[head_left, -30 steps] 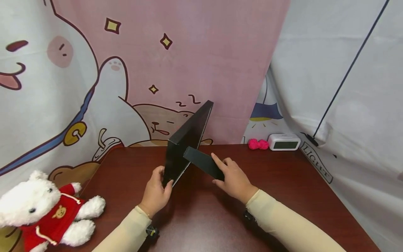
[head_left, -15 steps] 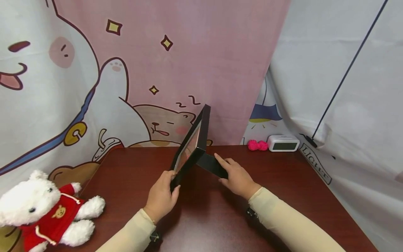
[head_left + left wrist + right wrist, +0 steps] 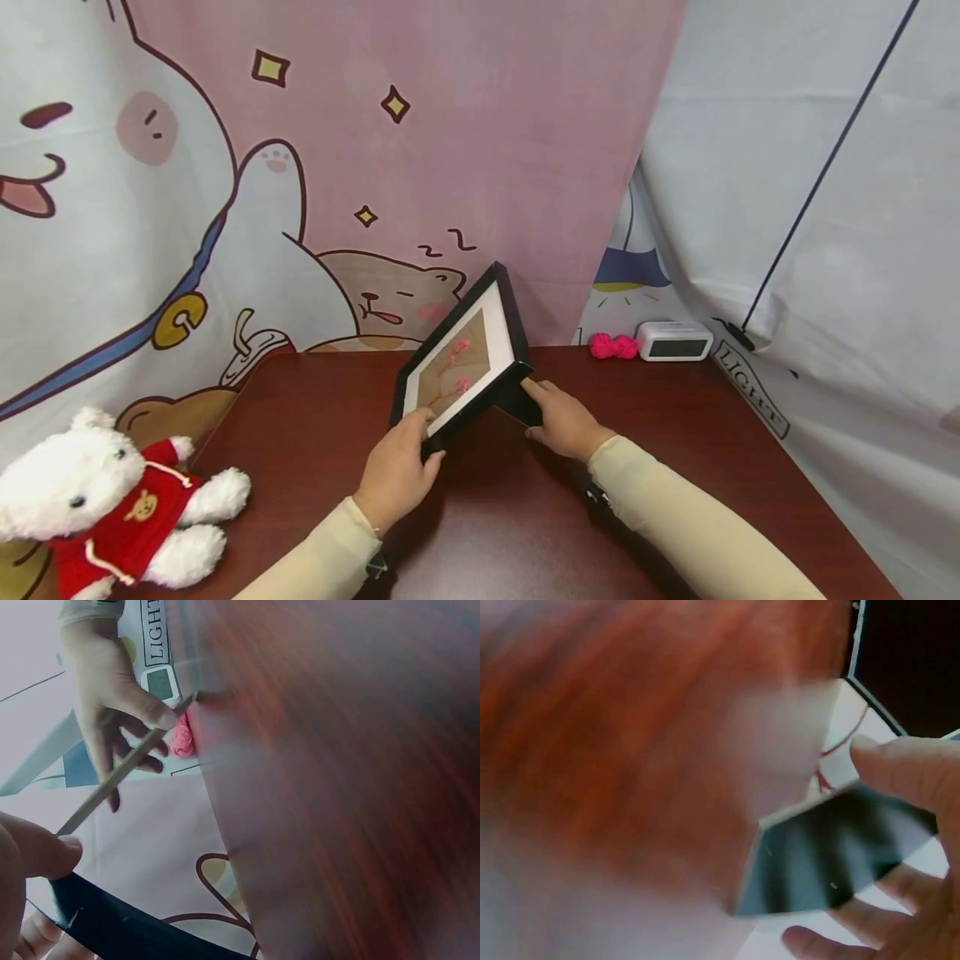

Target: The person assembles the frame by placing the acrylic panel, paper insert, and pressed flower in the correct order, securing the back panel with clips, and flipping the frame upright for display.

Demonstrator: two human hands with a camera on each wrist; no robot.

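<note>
A black picture frame [image 3: 480,379] with a white mat and a pink-blossom picture tilts above the table, its front turned toward me. My left hand [image 3: 397,467] grips its lower left corner, thumb at the bottom edge. Behind the frame, my right hand [image 3: 564,422] pinches the black stand leg [image 3: 517,404]. In the right wrist view the leg [image 3: 825,847] lies between thumb and fingers, below the frame's dark back [image 3: 915,660]. The left wrist view catches the leg edge-on as a thin strip [image 3: 116,778], plus the frame's black border [image 3: 142,930].
A white plush bear [image 3: 142,508] in a red sweater sits at the left edge of the dark red table [image 3: 480,550]. At the back right stand a pink yarn-like bundle [image 3: 613,346] and a white digital clock [image 3: 675,342]. A patterned cloth [image 3: 555,167] hangs behind.
The frame has turned from showing its dark back to showing its picture front. My left hand has moved right with its corner; the right hand has shifted slightly right, still holding the leg.
</note>
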